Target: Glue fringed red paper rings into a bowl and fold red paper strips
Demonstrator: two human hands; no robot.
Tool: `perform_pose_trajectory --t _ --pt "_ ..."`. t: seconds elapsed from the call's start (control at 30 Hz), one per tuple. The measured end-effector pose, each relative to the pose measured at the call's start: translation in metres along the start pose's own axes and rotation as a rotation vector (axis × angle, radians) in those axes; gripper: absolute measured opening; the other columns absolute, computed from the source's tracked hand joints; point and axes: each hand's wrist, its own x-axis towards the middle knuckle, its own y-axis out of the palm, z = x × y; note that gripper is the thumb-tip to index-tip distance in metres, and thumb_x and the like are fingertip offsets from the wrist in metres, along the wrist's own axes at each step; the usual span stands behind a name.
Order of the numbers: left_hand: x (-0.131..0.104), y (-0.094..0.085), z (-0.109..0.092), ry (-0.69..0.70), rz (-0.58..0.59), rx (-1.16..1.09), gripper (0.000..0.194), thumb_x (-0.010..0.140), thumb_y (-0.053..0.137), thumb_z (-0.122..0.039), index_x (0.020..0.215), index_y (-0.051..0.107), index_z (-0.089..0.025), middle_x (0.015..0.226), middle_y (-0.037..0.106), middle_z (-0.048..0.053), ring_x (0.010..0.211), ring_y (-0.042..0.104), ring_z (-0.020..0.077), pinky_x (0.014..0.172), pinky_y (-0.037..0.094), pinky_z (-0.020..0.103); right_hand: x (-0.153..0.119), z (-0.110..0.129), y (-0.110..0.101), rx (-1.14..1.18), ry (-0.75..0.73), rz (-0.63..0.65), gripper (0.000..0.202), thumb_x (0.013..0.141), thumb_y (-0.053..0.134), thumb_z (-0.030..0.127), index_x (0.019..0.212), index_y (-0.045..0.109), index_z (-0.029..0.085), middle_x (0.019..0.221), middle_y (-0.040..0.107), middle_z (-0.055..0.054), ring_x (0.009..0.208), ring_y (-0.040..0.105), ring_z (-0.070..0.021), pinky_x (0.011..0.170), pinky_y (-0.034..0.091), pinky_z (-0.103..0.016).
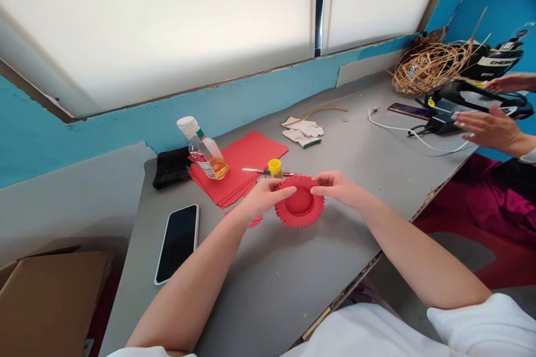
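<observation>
Between my two hands is a round red paper piece (300, 219) with a pleated, toothed rim and a smooth centre, held up over the grey table. My left hand (268, 196) pinches its left edge, thumb on the near face. On the opposite edge my right hand (337, 188) grips it the same way, its other fingers behind the paper. Just beyond stands a yellow-capped glue stick (275, 167), partly hidden by the paper. A slim craft knife (255, 170) lies beside it. Small red paper scraps (254, 222) rest under my left wrist.
Red paper sheets (251, 150) carry a tilted bottle (208, 153) of amber liquid. A phone (178, 242) lies at left, a black pouch (171, 167) behind it. White gloves (304, 131), a white cable (414, 129) and coiled strips (433, 67) lie farther right, near another person's hands (496, 128).
</observation>
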Motion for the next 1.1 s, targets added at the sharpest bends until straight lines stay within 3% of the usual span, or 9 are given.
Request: perform_pose_trajectory --t 0.1,0.37,0.57,0.77,0.93,1.1 --pt "0.0 -0.001 0.0 0.002 0.012 0.032 0.037 0.074 0.059 -0.051 0.083 0.066 -0.016 0.078 0.063 0.003 0.067 0.054 0.0154 0.055 0.04 0.024 0.0 -0.002 0.001 -0.038 0.002 0.014 0.02 0.068 0.066 0.039 0.077 0.067 0.021 0.073 0.066 -0.001 0.067 0.057 -0.0159 0.06 0.043 -0.028" --pt "0.002 0.005 0.001 0.105 -0.25 -0.045 0.038 0.075 0.057 -0.053 0.079 0.062 -0.015 0.073 0.059 0.001 0.064 0.053 0.0137 0.055 0.04 0.023 0.006 -0.002 0.001 0.098 0.045 -0.021 0.027 0.067 0.068 0.038 0.089 0.067 0.022 0.092 0.068 -0.004 0.084 0.062 -0.0207 0.075 0.049 -0.035" --pt "-0.002 -0.005 -0.009 -0.053 -0.02 -0.101 0.045 0.071 0.063 -0.051 0.102 0.062 -0.019 0.098 0.064 0.007 0.088 0.06 0.0218 0.071 0.05 0.032 0.009 -0.006 -0.005 0.135 -0.034 -0.16 0.027 0.066 0.069 0.04 0.084 0.068 0.02 0.085 0.069 -0.006 0.079 0.063 -0.0204 0.074 0.049 -0.036" --pt "0.0 0.0 -0.007 -0.016 -0.1 -0.144 0.043 0.072 0.063 -0.05 0.097 0.064 -0.016 0.096 0.065 0.009 0.088 0.062 0.0225 0.078 0.051 0.037 0.014 -0.013 -0.009 0.222 -0.07 -0.254 0.029 0.066 0.069 0.045 0.08 0.068 0.021 0.083 0.068 -0.004 0.076 0.062 -0.0177 0.072 0.05 -0.034" --pt "0.004 0.009 0.001 0.034 -0.15 -0.293 0.04 0.074 0.062 -0.049 0.097 0.06 -0.017 0.105 0.064 0.008 0.09 0.063 0.022 0.077 0.052 0.036 0.013 -0.012 -0.009 0.378 -0.089 -0.101 0.036 0.066 0.069 0.044 0.096 0.066 0.023 0.101 0.065 -0.006 0.09 0.061 -0.0204 0.079 0.05 -0.036" --pt "0.004 0.012 0.001 -0.094 0.006 -0.286 0.042 0.074 0.063 -0.045 0.105 0.057 -0.018 0.105 0.064 0.009 0.09 0.064 0.0237 0.076 0.052 0.037 0.013 -0.01 -0.01 0.368 -0.071 -0.121 0.03 0.068 0.068 0.042 0.092 0.068 0.023 0.093 0.067 -0.004 0.079 0.062 -0.0173 0.072 0.05 -0.031"
